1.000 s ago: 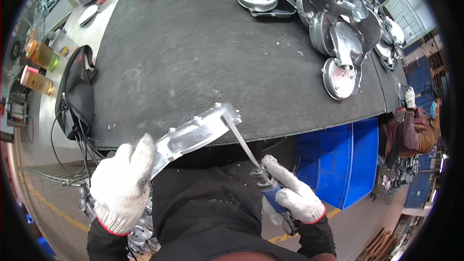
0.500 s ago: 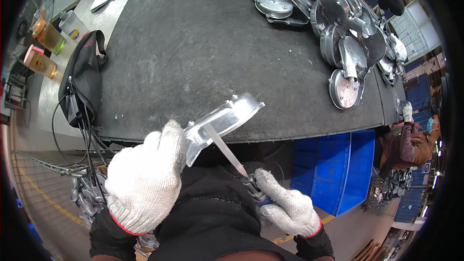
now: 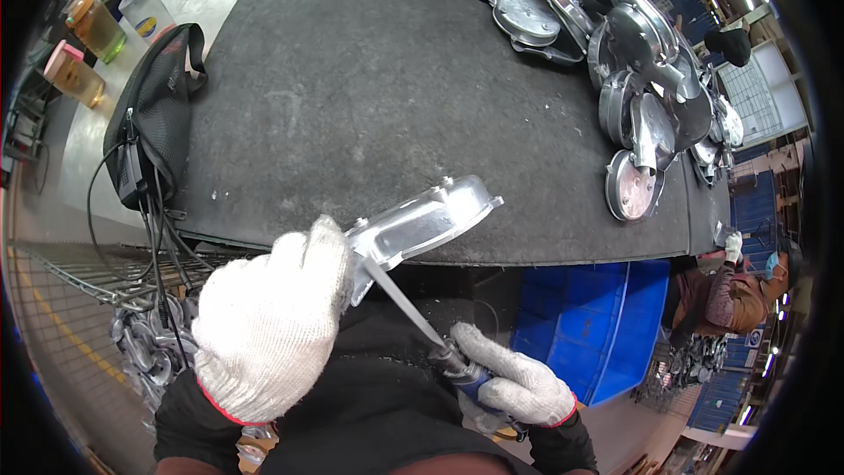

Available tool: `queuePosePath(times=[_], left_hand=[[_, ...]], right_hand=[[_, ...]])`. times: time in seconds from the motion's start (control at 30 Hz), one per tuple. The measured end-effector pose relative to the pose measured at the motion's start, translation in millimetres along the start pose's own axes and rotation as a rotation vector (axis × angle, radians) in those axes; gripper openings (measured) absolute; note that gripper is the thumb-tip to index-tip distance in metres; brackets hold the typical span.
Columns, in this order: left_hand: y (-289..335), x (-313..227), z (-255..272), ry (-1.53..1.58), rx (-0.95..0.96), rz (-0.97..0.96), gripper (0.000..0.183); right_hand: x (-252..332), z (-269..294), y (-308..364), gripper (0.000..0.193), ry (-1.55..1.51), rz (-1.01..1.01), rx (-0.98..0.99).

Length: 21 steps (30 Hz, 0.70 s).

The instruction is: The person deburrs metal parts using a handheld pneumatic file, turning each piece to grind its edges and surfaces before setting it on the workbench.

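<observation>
My left hand [image 3: 268,325], in a white knit glove with a red cuff, is closed round the narrow end of a shiny cast-metal housing [image 3: 431,220]. The housing is tilted over the near edge of the table, its rounded end pointing away to the right. My right hand [image 3: 523,383], gloved alike, grips the dark and blue handle of a file [image 3: 406,303]. The file's long flat blade slants up to the left, and its tip meets the housing's near edge beside my left fingers. Part of the handle is hidden by the right hand.
Cast-metal housings [image 3: 629,62] are heaped along the right and far table [image 3: 378,97]. A black mesh bag [image 3: 158,110] with cables lies left, near drink bottles [image 3: 95,28]. A blue bin [image 3: 589,325] stands below the table at right. Another person [image 3: 734,286] works far right.
The view has shifted a little, so the table and heap sit lower and farther right. The file's blade now meets the housing nearer my left fingers. Both hands keep their holds.
</observation>
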State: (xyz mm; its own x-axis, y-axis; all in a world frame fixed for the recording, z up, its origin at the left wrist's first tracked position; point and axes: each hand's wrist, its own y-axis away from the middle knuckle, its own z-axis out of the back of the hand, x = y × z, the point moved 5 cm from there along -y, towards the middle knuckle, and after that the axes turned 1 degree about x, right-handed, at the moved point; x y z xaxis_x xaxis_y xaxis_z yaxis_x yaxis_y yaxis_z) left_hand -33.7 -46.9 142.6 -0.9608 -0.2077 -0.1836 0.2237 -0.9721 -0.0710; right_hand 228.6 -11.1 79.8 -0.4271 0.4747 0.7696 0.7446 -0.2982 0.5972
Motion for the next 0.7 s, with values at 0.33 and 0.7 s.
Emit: queuePosePath(times=[0.33, 0.7], left_hand=[[-2.4, -15.0, 2.6, -0.083, 0.013, 0.019, 0.05], [5.0, -12.9, -1.1, -0.018, 0.017, 0.041, 0.055]], right_hand=[[35.8, -30.5, 6.8, 0.066, 1.485, 0.135, -0.671], [34.7, -22.1, 14.8, 0.071, 1.364, 0.185, -0.652]])
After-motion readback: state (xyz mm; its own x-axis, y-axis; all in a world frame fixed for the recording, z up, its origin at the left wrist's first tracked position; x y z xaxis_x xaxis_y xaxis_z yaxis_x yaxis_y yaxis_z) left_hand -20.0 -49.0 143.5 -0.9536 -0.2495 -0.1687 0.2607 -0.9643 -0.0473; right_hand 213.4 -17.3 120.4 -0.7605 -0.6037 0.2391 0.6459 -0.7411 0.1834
